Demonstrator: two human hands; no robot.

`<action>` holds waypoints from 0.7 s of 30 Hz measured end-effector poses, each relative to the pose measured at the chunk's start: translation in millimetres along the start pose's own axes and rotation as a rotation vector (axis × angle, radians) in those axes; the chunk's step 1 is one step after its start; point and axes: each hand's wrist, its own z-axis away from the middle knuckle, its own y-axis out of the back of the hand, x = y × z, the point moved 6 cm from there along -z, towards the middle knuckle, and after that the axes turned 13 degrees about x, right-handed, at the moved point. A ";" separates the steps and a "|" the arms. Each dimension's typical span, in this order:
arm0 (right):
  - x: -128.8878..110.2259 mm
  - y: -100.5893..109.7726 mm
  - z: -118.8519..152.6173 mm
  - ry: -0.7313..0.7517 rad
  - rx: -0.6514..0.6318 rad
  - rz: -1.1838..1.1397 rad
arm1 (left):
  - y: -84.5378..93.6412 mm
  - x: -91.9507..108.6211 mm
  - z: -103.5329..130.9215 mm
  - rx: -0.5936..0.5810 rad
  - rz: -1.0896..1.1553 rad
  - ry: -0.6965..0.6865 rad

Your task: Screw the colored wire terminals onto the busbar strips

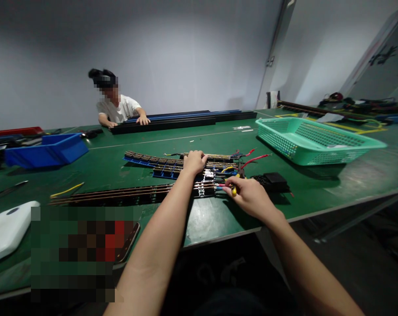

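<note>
Several long black and blue strips [142, 195] with copper-coloured rods lie across the green table in front of me. My left hand [195, 162] rests on the upper strips, its fingers curled down over them; what they hold, if anything, is hidden. At the strips' right end, my right hand [246, 193] is closed around pliers with yellow handles [234, 189]. Its fingertips are beside red and blue wire ends on the nearest strip. Red wires [256, 159] stick out beyond the pliers. Just right of my right hand lies a black block [274, 181].
A green basket [320, 140] stands at the right, a blue bin [47, 151] at the left. Across the table [146, 141], a person [118, 107] has both hands at long black profiles [166, 126]. A white device [11, 228] and a yellow wire [67, 189] lie near left.
</note>
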 end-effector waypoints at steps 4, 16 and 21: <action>7.9 13.7 -3.8 -0.206 0.215 -0.335 | -0.5 -0.6 -0.2 -0.008 -0.004 0.007; 8.3 49.8 -55.3 -0.341 0.345 -0.822 | 1.1 -0.1 0.4 0.002 0.000 -0.002; 45.2 25.1 -97.6 -0.430 0.279 -0.617 | 0.5 -0.6 0.0 0.001 0.000 -0.002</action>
